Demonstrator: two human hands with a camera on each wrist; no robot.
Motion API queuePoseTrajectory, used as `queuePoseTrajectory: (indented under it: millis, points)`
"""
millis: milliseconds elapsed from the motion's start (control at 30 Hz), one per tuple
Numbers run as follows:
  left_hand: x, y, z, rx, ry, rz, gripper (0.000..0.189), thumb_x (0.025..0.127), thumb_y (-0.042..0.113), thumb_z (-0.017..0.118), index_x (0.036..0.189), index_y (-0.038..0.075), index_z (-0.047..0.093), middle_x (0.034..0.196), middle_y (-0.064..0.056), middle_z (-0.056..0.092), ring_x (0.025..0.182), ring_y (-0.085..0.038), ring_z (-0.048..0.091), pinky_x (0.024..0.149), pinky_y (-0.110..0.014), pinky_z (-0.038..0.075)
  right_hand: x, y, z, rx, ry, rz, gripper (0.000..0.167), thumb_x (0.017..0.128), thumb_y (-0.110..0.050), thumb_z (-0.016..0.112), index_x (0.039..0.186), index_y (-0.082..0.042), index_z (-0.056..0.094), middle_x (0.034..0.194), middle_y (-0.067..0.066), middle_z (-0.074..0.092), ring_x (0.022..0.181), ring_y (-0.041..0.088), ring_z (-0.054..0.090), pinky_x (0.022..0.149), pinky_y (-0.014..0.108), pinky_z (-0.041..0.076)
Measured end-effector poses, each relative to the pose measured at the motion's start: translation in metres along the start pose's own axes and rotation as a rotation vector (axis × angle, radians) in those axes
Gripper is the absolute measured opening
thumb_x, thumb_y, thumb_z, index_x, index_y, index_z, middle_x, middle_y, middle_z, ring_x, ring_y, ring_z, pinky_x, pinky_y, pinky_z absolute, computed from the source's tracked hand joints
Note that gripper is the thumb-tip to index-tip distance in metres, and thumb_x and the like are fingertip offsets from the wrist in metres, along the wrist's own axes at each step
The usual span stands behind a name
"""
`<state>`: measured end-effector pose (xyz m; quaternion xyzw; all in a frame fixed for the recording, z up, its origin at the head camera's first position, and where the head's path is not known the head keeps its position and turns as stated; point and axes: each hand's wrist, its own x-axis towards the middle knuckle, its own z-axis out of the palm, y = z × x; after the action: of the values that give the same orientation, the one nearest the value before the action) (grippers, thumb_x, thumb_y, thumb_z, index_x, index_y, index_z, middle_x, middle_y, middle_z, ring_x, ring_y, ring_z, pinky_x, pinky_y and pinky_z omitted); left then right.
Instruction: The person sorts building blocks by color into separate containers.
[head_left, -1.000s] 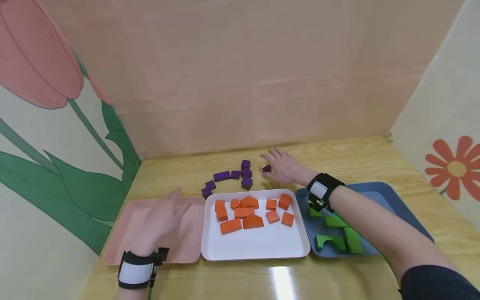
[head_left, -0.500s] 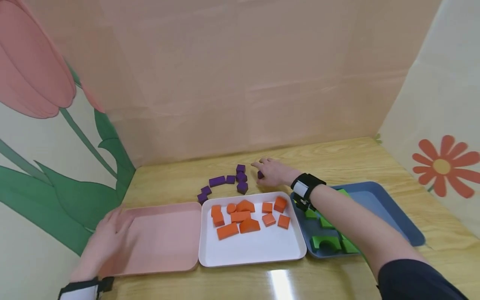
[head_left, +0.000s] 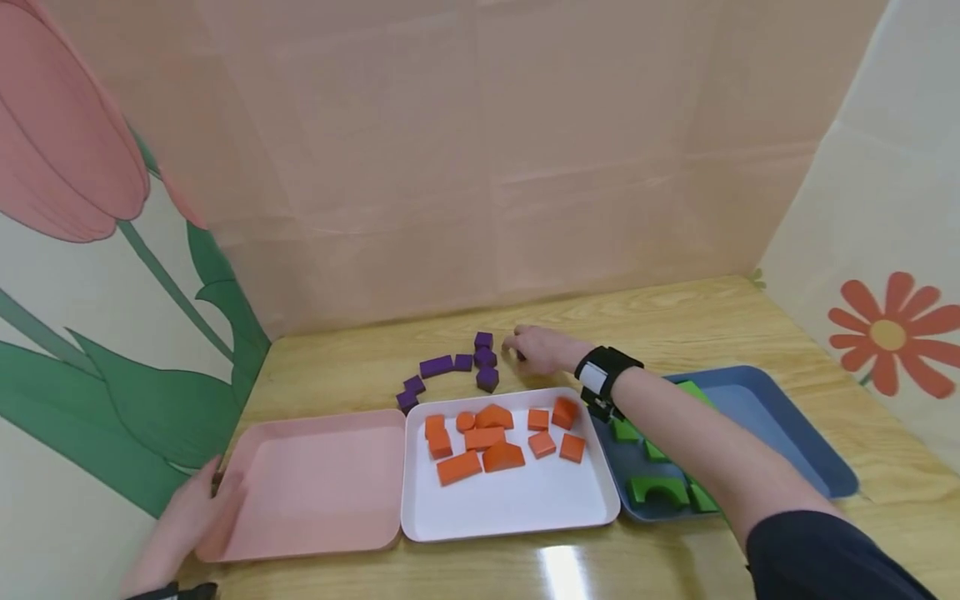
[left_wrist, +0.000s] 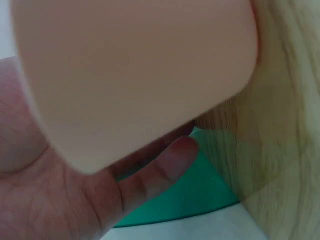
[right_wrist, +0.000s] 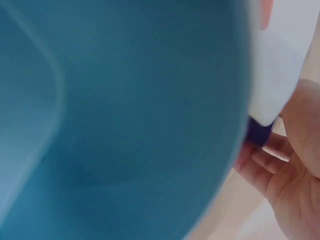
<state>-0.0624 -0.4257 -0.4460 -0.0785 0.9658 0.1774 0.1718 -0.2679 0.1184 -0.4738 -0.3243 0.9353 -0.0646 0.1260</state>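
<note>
One purple block [right_wrist: 259, 132] beyond the white tray [head_left: 517, 507], fingers of the right hand [head_left: 546, 348] curled round it, should prove light, hard and sturdy, best pinched across opposite faces, while the left hand [head_left: 191, 507], fingers fairly straight, is at the pink tray [head_left: 318, 492], its grip unclear.

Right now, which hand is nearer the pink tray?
Left. The left hand is at the left edge of the pink tray; the right hand is beyond the white tray, near the purple blocks.
</note>
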Motion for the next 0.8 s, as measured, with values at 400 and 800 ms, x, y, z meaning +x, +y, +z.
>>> queuePoseTrajectory:
  millis: [400,800]
  points:
    - [0.007,0.0,-0.007,0.0,-0.022,0.065,0.05,0.107,0.008,0.041,0.141,-0.029,0.039,0.133,-0.05,0.054,0.123,-0.063,0.056,0.1,-0.064,0.053,0.004,0.003,-0.015,0.039,0.188,0.042,0.017,0.102,-0.014,0.057,0.107,0.0,0.066,0.103,0.014,0.068,0.09,0.023,0.065,0.084,0.041,0.059]
    - [-0.002,0.002,-0.006,0.014,-0.048,0.056,0.048,0.101,0.001,0.042,0.141,-0.026,0.037,0.127,-0.048,0.056,0.116,-0.06,0.06,0.097,-0.064,0.054,-0.007,-0.054,-0.041,0.074,0.229,-0.058,0.011,0.103,-0.021,0.062,0.096,-0.013,0.059,0.078,-0.001,0.057,0.067,0.011,0.053,0.061,0.023,0.041]
